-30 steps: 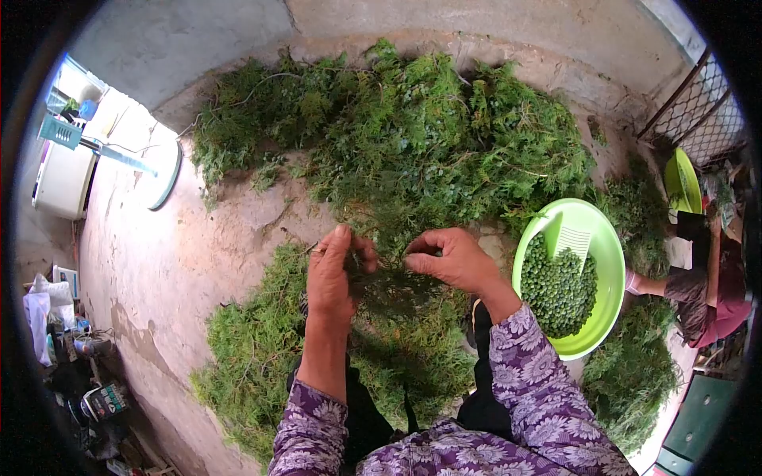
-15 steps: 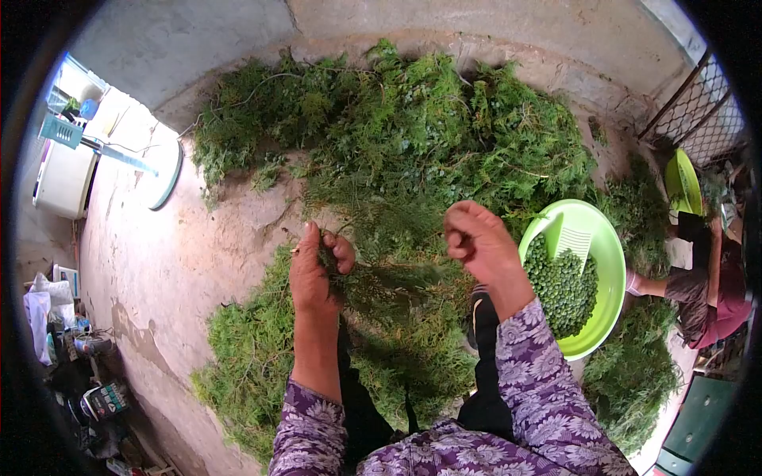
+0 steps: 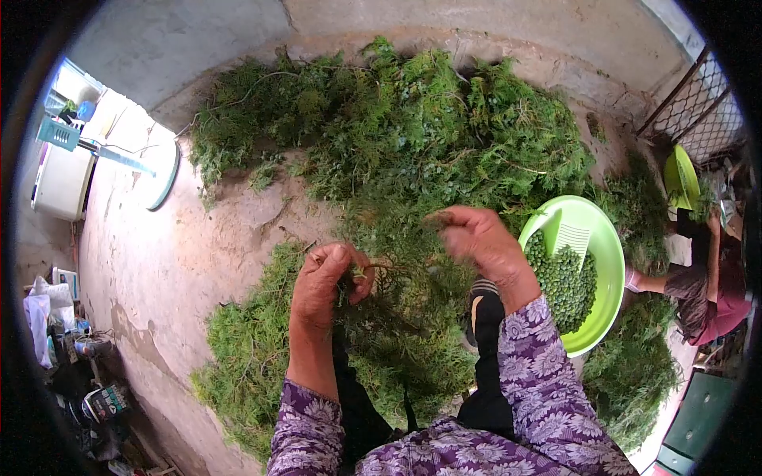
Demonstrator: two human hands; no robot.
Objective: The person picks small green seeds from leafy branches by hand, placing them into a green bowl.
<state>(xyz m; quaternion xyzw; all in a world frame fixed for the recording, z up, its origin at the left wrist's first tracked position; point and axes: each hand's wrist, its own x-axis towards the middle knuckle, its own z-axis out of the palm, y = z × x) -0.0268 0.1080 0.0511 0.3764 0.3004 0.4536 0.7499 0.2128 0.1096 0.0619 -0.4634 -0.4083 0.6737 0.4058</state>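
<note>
My left hand (image 3: 321, 282) is closed around the stem of a leafy evergreen branch (image 3: 389, 297), whose green sprays hang between my knees. A small brownish stem end pokes out by its fingers. My right hand (image 3: 480, 242) is up to the right of the branch, its fingers curled and pinched together and partly blurred; what they hold, if anything, cannot be made out. Close beside my right wrist stands a light green basin (image 3: 607, 278) with a ridged washboard panel. Many small green cones (image 3: 565, 289) lie in it.
A large heap of evergreen branches (image 3: 397, 127) lies along the wall ahead, with more cut greenery (image 3: 246, 349) to the left. At the right another person (image 3: 710, 285) sits near a second green basin (image 3: 681, 178). A fan (image 3: 163, 174) stands at the left.
My left hand has turned and shifted slightly right, with the branch still in it. My right hand has moved a little left, its fingertips now nearer the branch.
</note>
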